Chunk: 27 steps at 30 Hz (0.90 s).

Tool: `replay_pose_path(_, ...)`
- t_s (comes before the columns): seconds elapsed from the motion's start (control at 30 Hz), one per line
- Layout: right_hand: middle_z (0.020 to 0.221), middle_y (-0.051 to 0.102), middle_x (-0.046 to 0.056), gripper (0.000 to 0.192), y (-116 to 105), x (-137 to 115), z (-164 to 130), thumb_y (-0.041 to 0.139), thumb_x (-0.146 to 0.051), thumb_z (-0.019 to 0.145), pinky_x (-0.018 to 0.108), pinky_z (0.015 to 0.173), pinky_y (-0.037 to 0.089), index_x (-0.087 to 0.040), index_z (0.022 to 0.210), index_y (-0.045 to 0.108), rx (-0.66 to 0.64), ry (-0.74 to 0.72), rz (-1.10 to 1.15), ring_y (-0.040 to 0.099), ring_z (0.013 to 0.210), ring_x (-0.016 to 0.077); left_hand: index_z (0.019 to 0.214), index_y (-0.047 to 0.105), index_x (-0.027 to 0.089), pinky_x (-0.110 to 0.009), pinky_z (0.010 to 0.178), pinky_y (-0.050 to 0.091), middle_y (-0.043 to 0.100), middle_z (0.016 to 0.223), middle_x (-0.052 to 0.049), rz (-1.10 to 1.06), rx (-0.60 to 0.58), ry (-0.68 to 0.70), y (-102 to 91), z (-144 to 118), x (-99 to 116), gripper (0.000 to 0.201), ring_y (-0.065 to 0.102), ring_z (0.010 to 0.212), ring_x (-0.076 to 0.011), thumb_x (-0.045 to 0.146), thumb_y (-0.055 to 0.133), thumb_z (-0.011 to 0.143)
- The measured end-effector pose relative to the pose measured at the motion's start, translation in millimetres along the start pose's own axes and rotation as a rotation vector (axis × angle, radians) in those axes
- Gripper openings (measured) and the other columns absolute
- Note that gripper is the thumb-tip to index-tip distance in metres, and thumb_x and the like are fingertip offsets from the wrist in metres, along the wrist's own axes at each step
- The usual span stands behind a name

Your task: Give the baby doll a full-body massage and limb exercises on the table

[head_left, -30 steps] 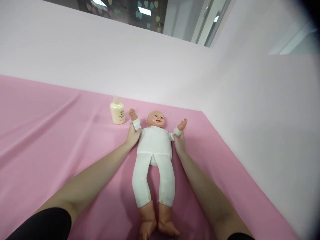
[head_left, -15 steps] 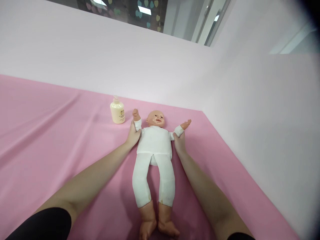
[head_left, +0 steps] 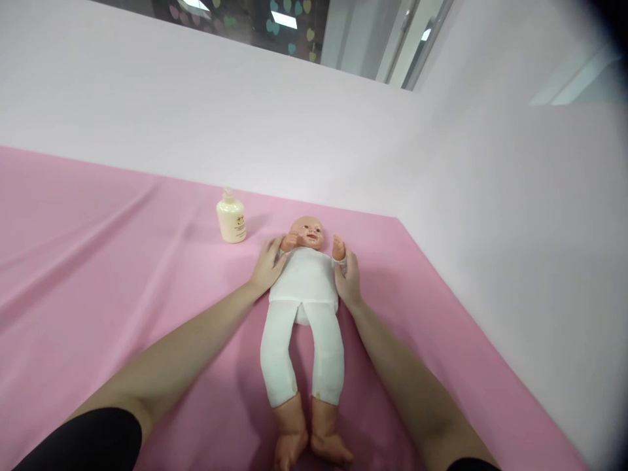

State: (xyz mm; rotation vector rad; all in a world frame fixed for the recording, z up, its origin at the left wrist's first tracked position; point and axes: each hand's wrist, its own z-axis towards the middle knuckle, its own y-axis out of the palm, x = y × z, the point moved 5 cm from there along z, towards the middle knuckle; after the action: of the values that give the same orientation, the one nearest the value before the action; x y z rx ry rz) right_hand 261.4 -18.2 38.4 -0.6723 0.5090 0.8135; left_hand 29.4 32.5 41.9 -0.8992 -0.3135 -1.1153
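Observation:
A baby doll in a white top and white trousers lies on its back, head away from me and bare feet toward me. My left hand is closed round the doll's arm on the left, whose small hand sits beside its chin. On the other side my right hand grips the doll's other arm, with the doll's hand pointing up past my fingers. Both doll sleeves are mostly covered by my hands.
A cream pump bottle stands upright left of the doll's head. Under everything is a pink sheet with some creases. White walls rise behind and to the right, with a window above.
Both doll arms have come inward from a spread position, moved by my hands. Its hands are now close to the head and chest. The doll's body and the bottle have stayed put.

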Motion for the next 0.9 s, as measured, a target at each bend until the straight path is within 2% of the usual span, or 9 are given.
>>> replay_pose_path(0.13,0.124,0.057,0.005,0.055,8.2,2.2,-0.3,0.038,-0.006,0.076,0.043,0.107,0.036,-0.025,0.125,0.053,-0.121,-0.056,-0.056,0.048,0.119,0.0197,0.131,0.049,0.024,-0.044,0.104,0.037,0.052,0.123,-0.009,0.063,-0.098,0.057,9.6,0.3,-2.2,0.042,0.047,0.116,-0.0231,0.025,0.045,0.090)
replay_pose_path(0.27,0.121,0.058,0.004,0.060,10.1,2.0,0.2,0.036,-0.002,0.070,0.042,0.107,0.036,-0.025,0.122,0.056,-0.149,-0.047,-0.053,0.049,0.117,0.0191,0.130,0.050,0.025,-0.044,0.104,0.037,0.053,0.123,-0.009,0.057,-0.087,0.056,10.3,-0.2,-3.1,0.041,0.047,0.116,-0.0234,0.024,0.046,0.089)
replay_pose_path(0.37,0.126,0.055,0.007,0.056,7.5,2.9,-0.6,0.039,-0.007,0.075,0.043,0.109,0.034,-0.023,0.128,0.050,-0.092,0.003,-0.010,0.047,0.121,0.0196,0.132,0.046,0.022,-0.045,0.105,0.035,0.053,0.124,-0.010,0.006,-0.023,0.022,5.0,-0.4,-1.6,0.041,0.047,0.118,-0.0243,0.028,0.044,0.091)
replay_pose_path(0.47,0.136,0.047,0.009,0.055,2.7,8.4,-1.4,0.045,-0.017,0.081,0.043,0.110,0.032,-0.022,0.135,0.039,0.002,0.135,0.098,0.043,0.127,0.0203,0.136,0.037,0.020,-0.046,0.108,0.032,0.048,0.131,-0.013,-0.113,0.097,-0.037,-2.3,-0.9,-5.8,0.045,0.043,0.124,-0.0246,0.035,0.041,0.093)
replay_pose_path(0.7,0.149,0.032,0.009,0.061,-11.2,33.5,0.4,0.046,-0.022,0.077,0.044,0.111,0.030,-0.022,0.136,0.030,0.280,0.363,0.342,0.035,0.135,0.0199,0.141,0.026,0.024,-0.041,0.115,0.023,0.034,0.146,-0.011,-0.374,0.330,-0.283,-9.2,-0.4,-37.9,0.054,0.032,0.136,-0.0207,0.040,0.043,0.092)
replay_pose_path(0.8,0.148,0.031,0.010,0.063,-13.2,45.1,-0.3,0.045,-0.024,0.077,0.045,0.109,0.033,-0.022,0.138,0.027,0.334,0.471,0.379,0.036,0.134,0.0209,0.142,0.023,0.027,-0.040,0.116,0.023,0.031,0.148,-0.009,-0.427,0.376,-0.309,-10.2,0.6,-44.4,0.056,0.031,0.137,-0.0195,0.038,0.045,0.091)
replay_pose_path(0.9,0.148,0.032,0.010,0.060,-13.3,38.7,1.1,0.046,-0.028,0.080,0.044,0.109,0.033,-0.022,0.137,0.029,0.310,0.419,0.388,0.036,0.134,0.0201,0.141,0.026,0.027,-0.041,0.114,0.026,0.035,0.145,-0.010,-0.409,0.359,-0.299,-8.9,0.3,-44.6,0.054,0.035,0.134,-0.0201,0.039,0.045,0.092)
